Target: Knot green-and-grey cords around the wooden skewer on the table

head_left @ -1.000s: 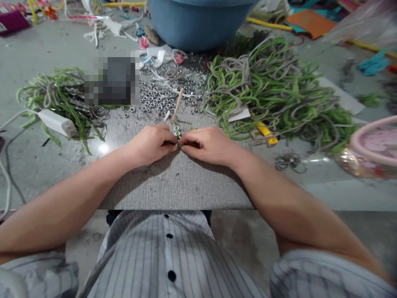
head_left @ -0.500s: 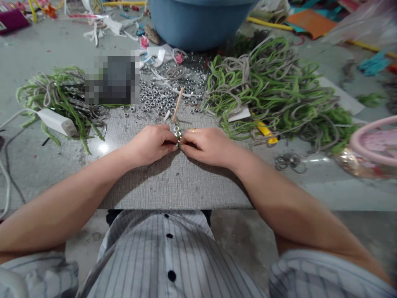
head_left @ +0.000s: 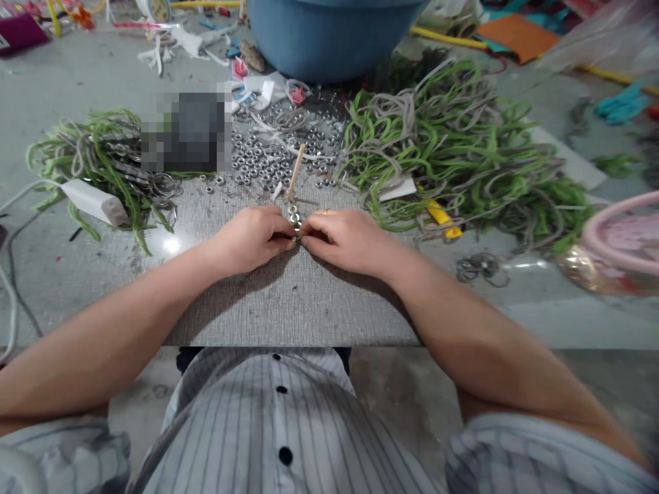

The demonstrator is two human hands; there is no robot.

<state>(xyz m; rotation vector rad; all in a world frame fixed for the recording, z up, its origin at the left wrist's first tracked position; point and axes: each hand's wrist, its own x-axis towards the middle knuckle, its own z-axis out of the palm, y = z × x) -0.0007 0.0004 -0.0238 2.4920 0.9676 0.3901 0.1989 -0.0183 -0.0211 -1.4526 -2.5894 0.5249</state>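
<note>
My left hand (head_left: 257,237) and my right hand (head_left: 342,239) meet at the middle of the table, fingertips nearly touching. Between them runs a short strand of shiny metal nuts (head_left: 294,214), with a bit of green cord showing by the fingers. Both hands are closed in a pinch at its near end, and the fingers cover that part. The strand's far end lies against the foot of a thin wooden stick (head_left: 297,168), which leans up from the tabletop. Loose metal nuts (head_left: 257,161) are scattered just beyond my hands.
A blue tub (head_left: 334,41) stands at the back. Green and grey cords (head_left: 437,151) are heaped at right, partly over a yellow-handled tool (head_left: 443,218). Another cord bundle (head_left: 97,147) lies left, near a white adapter (head_left: 95,204). A pink-rimmed object (head_left: 597,226) sits far right.
The fingers have shifted very slightly at the strand, and a little more of its nuts shows above them. Everything else on the table stays where it was.
</note>
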